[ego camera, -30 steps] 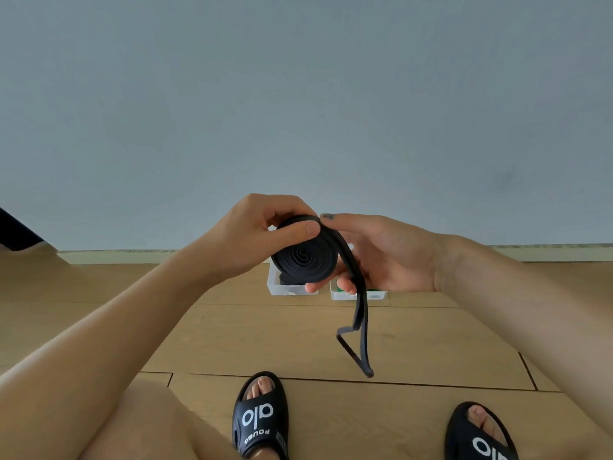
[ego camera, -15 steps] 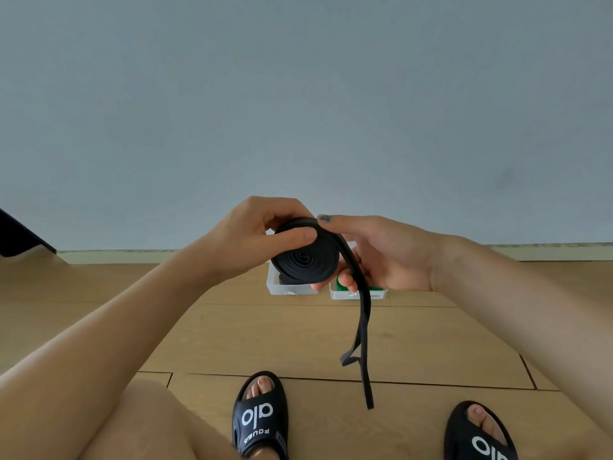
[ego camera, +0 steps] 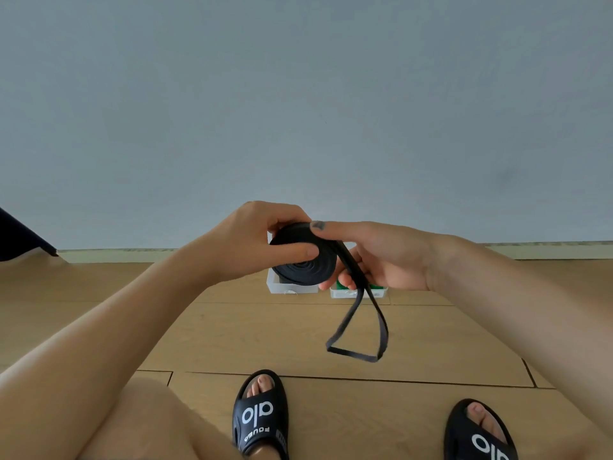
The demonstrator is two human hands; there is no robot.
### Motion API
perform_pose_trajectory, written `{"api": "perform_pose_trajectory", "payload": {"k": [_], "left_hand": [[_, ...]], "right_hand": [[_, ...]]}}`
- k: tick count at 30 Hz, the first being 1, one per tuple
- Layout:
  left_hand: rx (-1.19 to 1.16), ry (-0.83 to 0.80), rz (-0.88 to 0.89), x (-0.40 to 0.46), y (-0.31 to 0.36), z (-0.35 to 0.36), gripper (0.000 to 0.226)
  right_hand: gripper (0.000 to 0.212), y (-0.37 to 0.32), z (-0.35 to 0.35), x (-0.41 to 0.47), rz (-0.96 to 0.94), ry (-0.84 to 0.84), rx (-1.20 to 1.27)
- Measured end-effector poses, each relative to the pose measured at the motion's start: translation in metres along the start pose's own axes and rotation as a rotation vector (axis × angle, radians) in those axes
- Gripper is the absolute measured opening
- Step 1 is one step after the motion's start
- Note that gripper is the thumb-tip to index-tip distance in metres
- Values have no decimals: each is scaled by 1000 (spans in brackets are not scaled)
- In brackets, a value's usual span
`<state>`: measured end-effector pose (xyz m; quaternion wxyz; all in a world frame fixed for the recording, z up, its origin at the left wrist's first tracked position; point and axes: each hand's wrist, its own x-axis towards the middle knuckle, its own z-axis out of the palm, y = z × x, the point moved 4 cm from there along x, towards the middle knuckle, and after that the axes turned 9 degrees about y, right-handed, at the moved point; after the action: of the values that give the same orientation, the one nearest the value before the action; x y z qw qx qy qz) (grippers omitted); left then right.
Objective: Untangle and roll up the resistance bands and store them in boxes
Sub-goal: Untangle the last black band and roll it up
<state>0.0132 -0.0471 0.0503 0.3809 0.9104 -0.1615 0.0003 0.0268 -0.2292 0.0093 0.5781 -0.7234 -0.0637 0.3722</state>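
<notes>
The left hand (ego camera: 262, 240) clamps its grip on the coiled black resistance band (ego camera: 303, 260), thumb pressed flat across the spiral face, probably to stop the roll springing loose. The coil is held in the air above the floor (ego camera: 265, 333), in front of a white box (ego camera: 282, 287). The right hand (ego camera: 374, 257) curls its grip round the coil's far edge and the unrolled tail (ego camera: 358, 330), which hangs as a loose loop, likely feeding it on under tension. A second box (ego camera: 358, 292) behind shows something green inside. Two black slides (ego camera: 260, 415) below read "alo"; smaller lettering on the left one is too small to read surely.
</notes>
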Motion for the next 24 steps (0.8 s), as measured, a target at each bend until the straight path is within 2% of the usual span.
{"api": "perform_pose_trajectory", "payload": {"k": [4, 7, 9, 11, 15, 17, 21, 24], "left_hand": [[-20, 1, 29, 0, 3, 2, 6], [-86, 22, 22, -1, 4, 0, 9], [-110, 24, 11, -1, 4, 0, 11], [-91, 19, 13, 0, 4, 1, 11], [24, -40, 38, 0, 6, 6, 11], [39, -27, 49, 2, 6, 7, 15], [18, 7, 48, 1, 4, 3, 15], [-29, 50, 24, 1, 2, 0, 12]], "right_hand": [[58, -1, -1, 0, 7, 18, 0], [59, -2, -3, -1, 16, -74, 70], [51, -3, -4, -2, -1, -103, 109], [43, -3, -3, -2, -2, -58, 69], [41, -3, -1, -3, -22, 59, -39], [42, -5, 2, -4, -13, 46, -29], [63, -5, -4, -4, 43, 16, 5], [52, -7, -7, -3, 0, 6, 35]]}}
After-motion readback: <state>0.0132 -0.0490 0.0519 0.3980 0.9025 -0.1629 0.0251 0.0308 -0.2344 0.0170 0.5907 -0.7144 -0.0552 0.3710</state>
